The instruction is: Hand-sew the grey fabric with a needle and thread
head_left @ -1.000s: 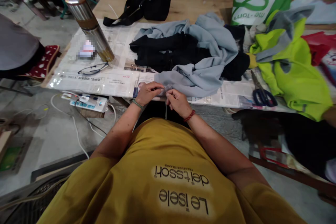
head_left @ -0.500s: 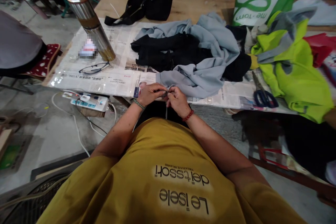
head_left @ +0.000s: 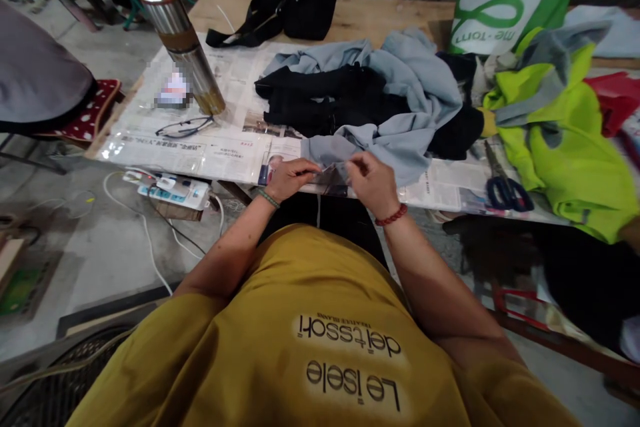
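Observation:
My left hand (head_left: 291,180) is closed in a pinch at the table's front edge, beside the near end of a grey cloth garment (head_left: 375,140). A thin pale sliver shows at its fingertips, too small to name. A short gap to the right, my right hand (head_left: 374,183) is raised over the garment's edge with thumb and fingers pressed together. Whatever it pinches is too fine to make out. Black cloth (head_left: 335,93) lies bunched among the grey folds. Navy-handled scissors (head_left: 507,193) rest to the right of my right hand.
Newspaper under clear plastic covers the table (head_left: 220,160). On it stand a steel flask (head_left: 187,57), eyeglasses (head_left: 185,127), a black bag (head_left: 313,0), a yellow-green garment (head_left: 565,133) and a green-white bag (head_left: 510,7). A power strip (head_left: 173,193) sits below; a seated person (head_left: 40,73) is at left.
My right hand has moved right and up, away from my left hand, which it was meeting fingertip to fingertip. The left hand keeps its pinch in nearly the same place.

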`<state>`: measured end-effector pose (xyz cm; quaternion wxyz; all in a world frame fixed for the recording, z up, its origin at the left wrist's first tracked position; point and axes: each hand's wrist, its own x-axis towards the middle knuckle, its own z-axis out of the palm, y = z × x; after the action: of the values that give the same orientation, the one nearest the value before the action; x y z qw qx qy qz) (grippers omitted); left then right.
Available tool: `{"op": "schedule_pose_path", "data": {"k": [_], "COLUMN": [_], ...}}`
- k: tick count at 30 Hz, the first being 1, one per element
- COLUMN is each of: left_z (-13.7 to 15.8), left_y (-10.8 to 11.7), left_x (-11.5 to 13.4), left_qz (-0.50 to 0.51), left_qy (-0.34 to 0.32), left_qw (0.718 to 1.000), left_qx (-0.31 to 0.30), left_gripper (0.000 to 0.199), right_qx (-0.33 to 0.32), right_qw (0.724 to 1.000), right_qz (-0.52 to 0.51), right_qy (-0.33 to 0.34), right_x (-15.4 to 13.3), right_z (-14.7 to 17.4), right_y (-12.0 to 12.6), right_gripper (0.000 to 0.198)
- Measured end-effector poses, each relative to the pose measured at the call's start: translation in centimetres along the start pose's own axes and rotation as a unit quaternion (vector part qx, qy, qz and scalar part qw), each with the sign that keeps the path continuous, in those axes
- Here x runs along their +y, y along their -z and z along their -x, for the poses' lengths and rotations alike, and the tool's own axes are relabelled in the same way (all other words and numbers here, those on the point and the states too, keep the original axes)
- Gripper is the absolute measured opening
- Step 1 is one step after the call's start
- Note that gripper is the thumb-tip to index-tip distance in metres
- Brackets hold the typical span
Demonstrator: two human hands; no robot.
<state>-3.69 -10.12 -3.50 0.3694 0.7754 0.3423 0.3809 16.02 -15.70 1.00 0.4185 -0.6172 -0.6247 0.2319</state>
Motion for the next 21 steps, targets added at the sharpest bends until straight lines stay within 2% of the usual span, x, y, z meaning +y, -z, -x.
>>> {"op": "schedule_pose_path", "data": {"k": [2, 3, 4, 6, 8, 10, 15, 18, 21], "left_z": [0.0, 0.0, 0.0, 0.0, 0.1, 0.1, 0.0, 0.1, 0.2], "left_y": [0.0, -0.1, -0.1, -0.1, -0.1, -0.1, -0.1, -0.1, -0.2], "left_x": [-0.1, -0.1, -0.2, -0.3, -0.4, -0.5, -0.5, -0.5, -0.4], "left_qz": [0.000, -0.002, -0.004, -0.007, -0.010, -0.012, -0.022, -0.028, -0.027], "left_qy": [-0.002, -0.001, 0.000, -0.001, -0.007, -0.013, -0.013, -0.011, -0.014], "left_qw": [1.000, 1.000, 1.000, 1.000, 1.000, 1.000, 0.999, 0.999, 0.999], "left_qx": [0.005, 0.007, 0.007, 0.008, 0.011, 0.018, 0.028, 0.028, 0.037], "left_gripper": [0.016, 0.016, 0.015, 0.015, 0.016, 0.016, 0.017, 0.017, 0.017], "right_qx": [0.069, 0.077, 0.065, -0.001, -0.073, -0.110, -0.166, -0.183, -0.161], "right_qw": [0.996, 0.995, 0.996, 0.999, 0.996, 0.991, 0.973, 0.967, 0.972], "right_qz": [0.022, 0.020, 0.009, -0.026, -0.055, -0.070, -0.111, -0.111, -0.087], "right_qy": [0.043, 0.053, 0.056, 0.044, 0.017, -0.017, -0.116, -0.138, -0.144], "right_x": [0.3, 0.4, 0.6, 0.8, 1.0, 1.0, 0.5, 0.1, -0.3], "right_z": [-1.5, -2.4, -3.3, -4.8, -5.7, -5.9, -4.7, -4.3, -4.2], "right_y": [0.8, 0.9, 0.7, -0.1, -1.2, -1.9, -1.5, -1.1, -1.1], "right_gripper": [0.009, 0.009, 0.011, 0.014, 0.018, 0.020, 0.015, 0.008, 0.009]}}
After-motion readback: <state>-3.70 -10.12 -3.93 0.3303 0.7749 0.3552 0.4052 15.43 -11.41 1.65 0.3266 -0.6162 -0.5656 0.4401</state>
